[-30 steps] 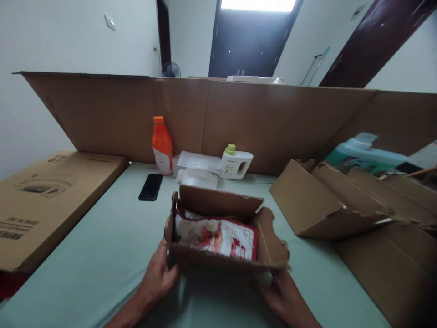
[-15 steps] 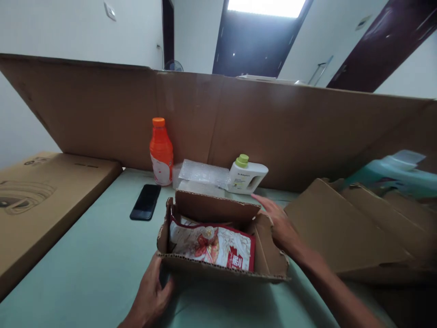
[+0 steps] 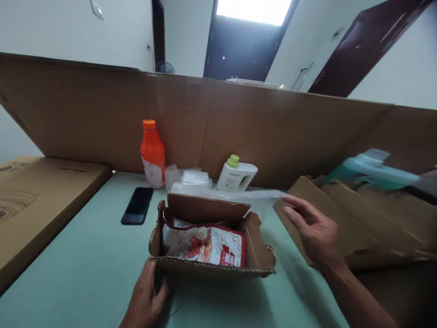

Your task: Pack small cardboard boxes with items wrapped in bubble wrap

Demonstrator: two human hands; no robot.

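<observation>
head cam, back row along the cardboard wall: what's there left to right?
Black phone → orange bottle → clear bubble wrap → white jug with green cap → teal pack at far right, blurred.

His left hand (image 3: 146,298) curls low, fingers bent; his right hand (image 3: 316,232) hangs raised, fingers loosely spread.

Pale green table (image 3: 85,269). Small open cardboard box (image 3: 208,266) at centre. Black phone (image 3: 137,206) at 10 o'clock of it, orange bottle (image 3: 153,154) and white jug (image 3: 236,175) at 12, flattened cartons (image 3: 358,228) at 3, big flat carton (image 3: 37,205) at 9.
</observation>
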